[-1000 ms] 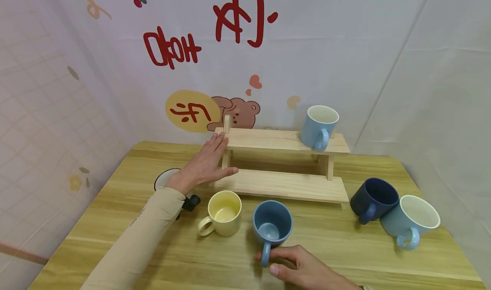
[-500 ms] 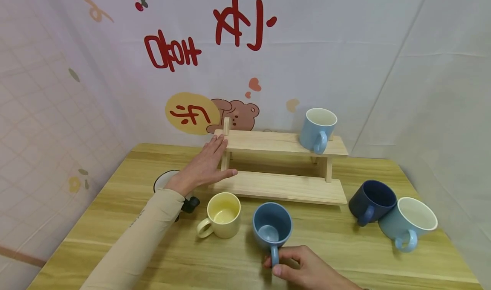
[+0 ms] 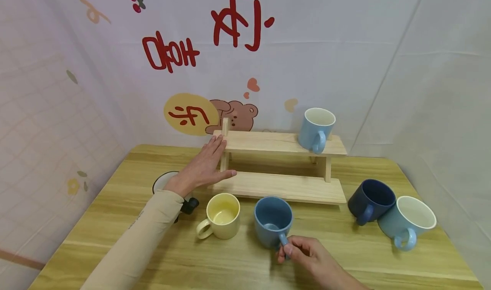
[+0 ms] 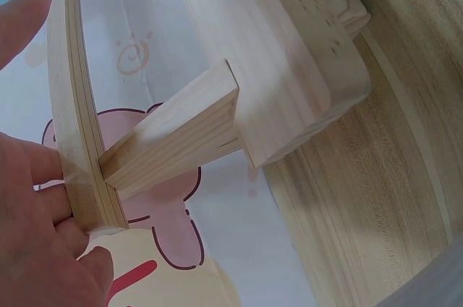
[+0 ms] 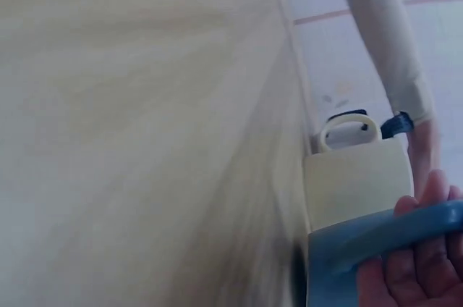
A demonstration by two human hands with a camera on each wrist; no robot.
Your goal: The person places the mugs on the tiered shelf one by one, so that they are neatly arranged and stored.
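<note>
My right hand (image 3: 310,258) grips the handle of a medium-blue mug (image 3: 273,221), its fingers curled through the handle, which points toward the lower right. The same blue mug (image 5: 343,256) fills the lower right of the right wrist view. My left hand (image 3: 203,166) lies over the left end of a two-tier wooden shelf (image 3: 264,141), fingers extended on the upper board and thumb spread apart. In the left wrist view, the fingertips of that hand (image 4: 36,227) touch the board's end. A light blue mug (image 3: 316,129) stands upright on the upper board's right end.
A yellow mug (image 3: 223,216) stands left of the blue one. Behind the left forearm, a white mug (image 3: 163,181) with a dark rim is partly hidden. At the right, a navy mug (image 3: 371,201) stands beside a wide light blue mug (image 3: 407,219). A printed cloth (image 3: 345,59) hangs behind the table.
My right hand has closed round the blue mug's handle. The mug has turned, its handle swinging rightward, and its rim sits slightly higher. The left hand has stayed on the shelf.
</note>
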